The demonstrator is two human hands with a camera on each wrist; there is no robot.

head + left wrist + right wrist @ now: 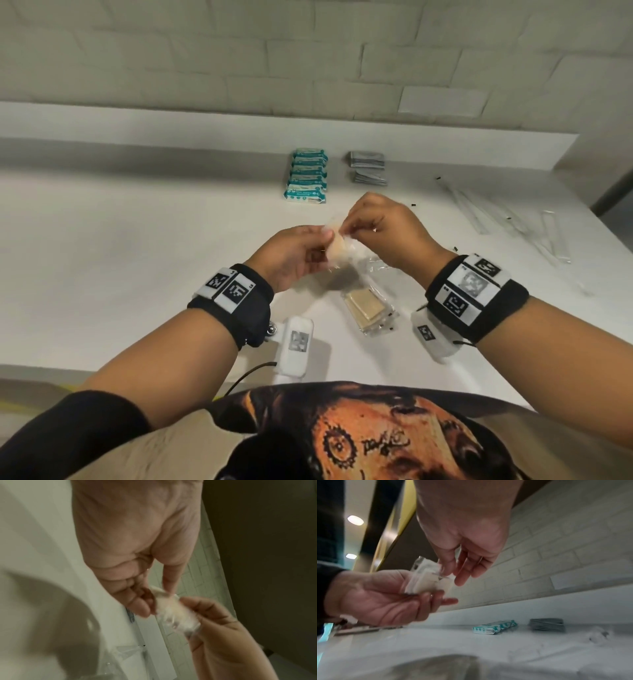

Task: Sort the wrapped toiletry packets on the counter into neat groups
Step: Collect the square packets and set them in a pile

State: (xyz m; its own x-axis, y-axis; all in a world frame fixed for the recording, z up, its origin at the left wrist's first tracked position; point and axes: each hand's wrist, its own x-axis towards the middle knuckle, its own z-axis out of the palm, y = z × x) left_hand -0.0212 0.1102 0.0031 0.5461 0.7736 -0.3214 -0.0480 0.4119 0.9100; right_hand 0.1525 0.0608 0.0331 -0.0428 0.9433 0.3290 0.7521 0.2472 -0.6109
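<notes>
Both hands are up over the middle of the counter [137, 222]: left hand [291, 255] grips a clear-wrapped packet [337, 251], right hand [380, 228] pinches its top edge. Teal packets [307, 175] and grey sachets [368, 167] sit lined up near the back edge, and another clear packet [368, 308] lies near the front edge.

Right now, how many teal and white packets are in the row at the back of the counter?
5. The teal and white packets lie side by side in one row running toward the wall, left of the grey sachets. More underneath cannot be ruled out.
</notes>
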